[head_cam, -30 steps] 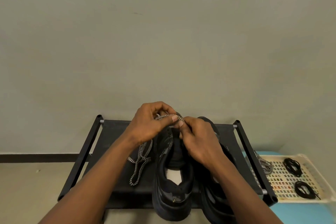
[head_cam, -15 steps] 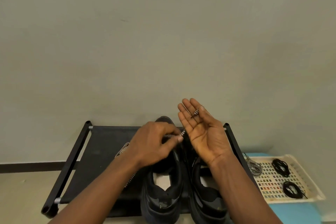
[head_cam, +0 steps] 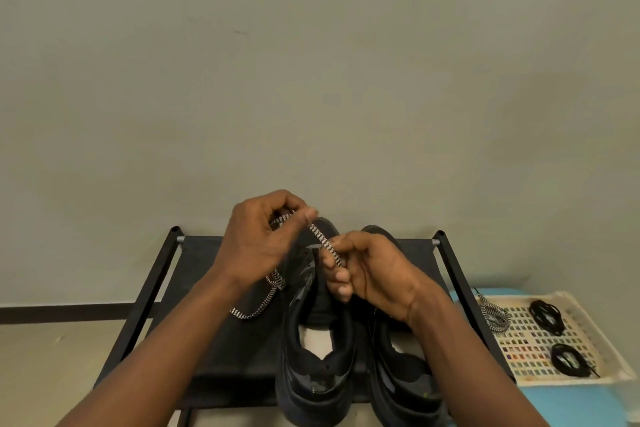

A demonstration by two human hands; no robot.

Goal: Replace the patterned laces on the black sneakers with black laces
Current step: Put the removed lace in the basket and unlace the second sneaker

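plain wall behind a black shoe rack (head_cam: 214, 340): left hand (head_cam: 256, 246) and right hand (head_cam: 374, 274) pinch the patterned lace (head_cam: 323, 241) above a sneaker (head_cam: 317, 357) at the rack's front edge. a hard tug could jam the lace or drag the sneaker off.

Low black metal-framed rack with a dark fabric top (head_cam: 249, 357) stands on beige floor (head_cam: 52, 357). Directly on the fabric are two black sneakers side by side: left sneaker (head_cam: 317, 378), right sneaker (head_cam: 405, 388). The loose end of a black-and-white patterned lace (head_cam: 265, 302) lies on the fabric just left of the left sneaker. Right of the rack, a blue surface (head_cam: 571, 406) carries a cream perforated plastic tray (head_cam: 571, 382). In the tray: two black lace coils (head_cam: 545, 315) and a second patterned lace (head_cam: 495, 317).
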